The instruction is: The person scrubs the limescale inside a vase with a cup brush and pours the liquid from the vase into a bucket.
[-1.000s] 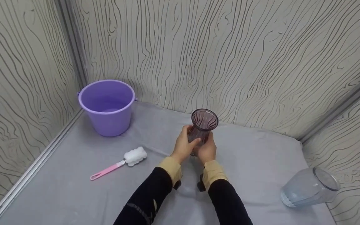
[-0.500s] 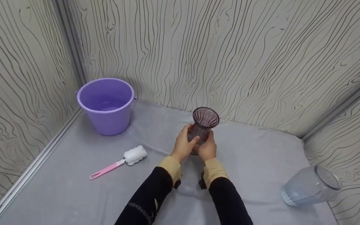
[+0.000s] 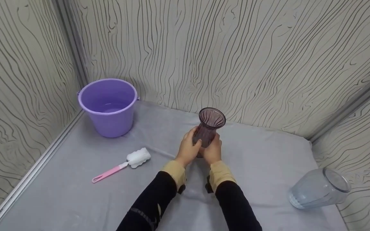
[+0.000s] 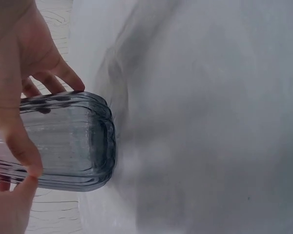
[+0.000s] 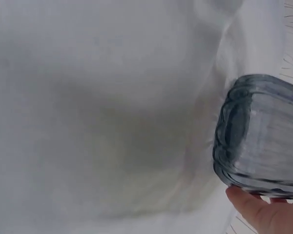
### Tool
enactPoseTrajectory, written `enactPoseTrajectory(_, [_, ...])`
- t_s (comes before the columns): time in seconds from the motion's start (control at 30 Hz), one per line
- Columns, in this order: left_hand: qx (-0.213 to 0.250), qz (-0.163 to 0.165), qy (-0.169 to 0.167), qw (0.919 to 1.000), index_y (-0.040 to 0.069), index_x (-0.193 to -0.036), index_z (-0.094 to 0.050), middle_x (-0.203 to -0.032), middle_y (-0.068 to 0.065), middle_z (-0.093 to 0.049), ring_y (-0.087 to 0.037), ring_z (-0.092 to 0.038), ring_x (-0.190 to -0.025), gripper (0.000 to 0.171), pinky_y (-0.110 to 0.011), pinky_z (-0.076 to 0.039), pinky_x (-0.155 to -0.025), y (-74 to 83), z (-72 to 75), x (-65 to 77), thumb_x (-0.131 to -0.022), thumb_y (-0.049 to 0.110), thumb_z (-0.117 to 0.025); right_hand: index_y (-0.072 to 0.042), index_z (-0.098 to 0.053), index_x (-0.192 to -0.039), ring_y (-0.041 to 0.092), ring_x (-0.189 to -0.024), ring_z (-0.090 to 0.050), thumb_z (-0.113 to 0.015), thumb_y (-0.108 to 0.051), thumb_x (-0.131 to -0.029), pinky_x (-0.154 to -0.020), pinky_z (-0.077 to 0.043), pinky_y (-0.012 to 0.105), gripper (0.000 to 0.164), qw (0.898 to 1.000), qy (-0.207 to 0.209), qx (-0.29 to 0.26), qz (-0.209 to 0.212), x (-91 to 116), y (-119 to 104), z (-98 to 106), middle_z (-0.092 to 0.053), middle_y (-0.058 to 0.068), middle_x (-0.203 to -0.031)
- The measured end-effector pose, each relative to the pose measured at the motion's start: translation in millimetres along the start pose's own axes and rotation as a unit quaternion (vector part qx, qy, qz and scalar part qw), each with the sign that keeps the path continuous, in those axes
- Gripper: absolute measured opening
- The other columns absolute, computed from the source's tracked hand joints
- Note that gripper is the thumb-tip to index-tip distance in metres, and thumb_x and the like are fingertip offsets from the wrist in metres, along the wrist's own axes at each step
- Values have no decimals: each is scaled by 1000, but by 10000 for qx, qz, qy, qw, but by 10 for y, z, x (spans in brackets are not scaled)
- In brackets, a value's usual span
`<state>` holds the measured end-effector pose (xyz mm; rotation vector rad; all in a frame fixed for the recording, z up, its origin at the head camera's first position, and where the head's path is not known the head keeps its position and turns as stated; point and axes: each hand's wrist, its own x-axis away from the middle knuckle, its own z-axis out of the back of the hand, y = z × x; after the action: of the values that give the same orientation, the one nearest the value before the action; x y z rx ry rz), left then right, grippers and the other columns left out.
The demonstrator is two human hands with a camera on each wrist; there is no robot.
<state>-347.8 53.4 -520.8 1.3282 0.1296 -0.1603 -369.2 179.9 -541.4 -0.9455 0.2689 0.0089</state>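
Around the purple vase (image 3: 206,133), we see fingers of the left hand (image 3: 187,149) and right hand (image 3: 213,151) curled, gripping it over grey cloth (image 3: 255,160); leftward lies a sponge brush (image 3: 137,158), a purple bucket (image 3: 112,123) beyond it; far right, a clear jar (image 3: 315,189).

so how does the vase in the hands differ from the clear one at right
The dark vase looks purplish in the head view; the clear vase looks pale and faintly bluish. The dark vase has a slimmer neck; the clear vase looks broader. The left hand and right hand hold the dark vase, while neither touches the clear vase. Both are see-through with round mouths.
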Motion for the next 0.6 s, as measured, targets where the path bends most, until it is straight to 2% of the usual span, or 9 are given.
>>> enactPoseTrajectory(0.27, [-31,297,42,9995,5,-147,-45,-149,-21,-43,-33,-43,-139,48,-50,-35,-114,-24,-5,106,-101,12,-55,6,-33,-147,43,-125,-47,-85,-18,-78,-105,-42,55,90,9984,188,-295,-440,133,-18,50,-42,32,-134])
enactPoseTrajectory(0.47, [-199,143,206,9995,6,-135,-52,-140,-22,-45,-35,-50,-131,37,-49,-40,-110,-30,-85,229,-98,8,-57,2,-39,-143,45,-117,-55,-76,-11,-87,-97,-50,51,69,9894,195,-1182,-822,277,-14,185,-44,31,-133])
enactPoseTrajectory(0.6, [-288,18,340,9990,5,-129,-55,-132,-20,-47,-33,-55,-118,34,-46,-45,-102,-1,-184,307,-95,6,-59,-1,-40,-143,42,-115,-59,-71,-8,-91,-89,-55,42,61,9797,42,-1760,-963,393,-45,324,-46,29,-136])
